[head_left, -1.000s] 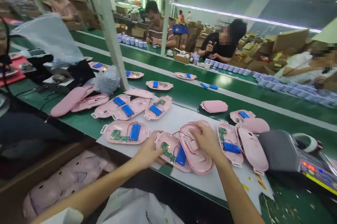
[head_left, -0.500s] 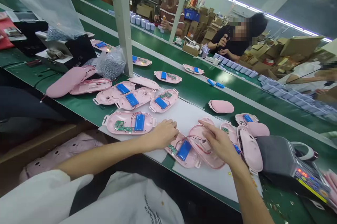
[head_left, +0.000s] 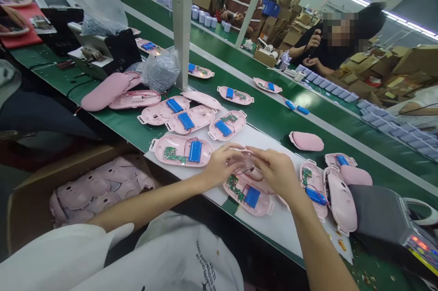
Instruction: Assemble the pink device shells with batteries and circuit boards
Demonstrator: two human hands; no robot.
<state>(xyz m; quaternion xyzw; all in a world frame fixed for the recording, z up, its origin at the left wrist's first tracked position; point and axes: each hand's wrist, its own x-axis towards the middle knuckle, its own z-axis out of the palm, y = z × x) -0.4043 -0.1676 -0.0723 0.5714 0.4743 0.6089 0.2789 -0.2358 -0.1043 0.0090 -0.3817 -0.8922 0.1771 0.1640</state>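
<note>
Seen from above, a person's two bare hands meet over a pink open shell (head_left: pixel 249 193) lying on a white sheet (head_left: pixel 270 225) at the near edge of a long green table (head_left: pixel 277 122). The left hand (head_left: pixel 222 163) curls its fingers loosely at the shell's far end, and the right hand (head_left: pixel 275 172) bends beside it, fingertips almost touching the left; whether either grip is pinching something between them cannot be told. The shell shows a blue battery (head_left: pixel 252 196), a green circuit board (head_left: pixel 234 182) and thin red wires. To the left lies another open shell (head_left: pixel 181 150) with the same parts, and three more sit just behind it. To the right stand two pink halves (head_left: pixel 328 188) and a grey machine (head_left: pixel 386 213). A cardboard box of pink covers (head_left: pixel 99 186) sits below the table. Other people work across the table.
</note>
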